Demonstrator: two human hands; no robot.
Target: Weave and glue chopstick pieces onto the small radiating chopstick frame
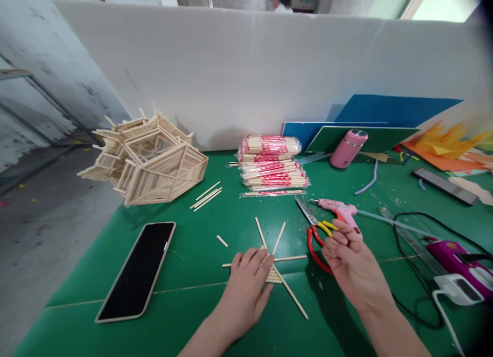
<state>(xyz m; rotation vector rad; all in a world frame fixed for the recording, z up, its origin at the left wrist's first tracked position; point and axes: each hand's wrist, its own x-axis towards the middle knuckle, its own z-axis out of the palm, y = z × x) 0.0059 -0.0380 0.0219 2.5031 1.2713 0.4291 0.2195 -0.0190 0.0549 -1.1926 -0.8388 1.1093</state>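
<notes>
A small star-like frame of thin wooden sticks (295, 294) lies on the table, its sticks pointing outward, with shorter parallel pieces between some of them. My left hand (246, 282) covers its left part and centre, fingers bent over the sticks and holding them down. My right hand (348, 259) is raised to the right of the frame, thumb and fingers drawn together; whatever they may hold is too small to tell. Partly behind that hand are scissors (310, 218) with red and yellow handles and a pink glue gun (335, 207). One short stick piece (222, 241) lies loose at the left.
A large stick-built model (165, 172) stands back left, with several loose sticks (208, 196) beside it. Wrapped stick bundles (273, 164) lie at the back. A phone (136, 275) is at left; a pink bottle (348, 149), black cable (408, 275) and purple device (454, 262) are at right.
</notes>
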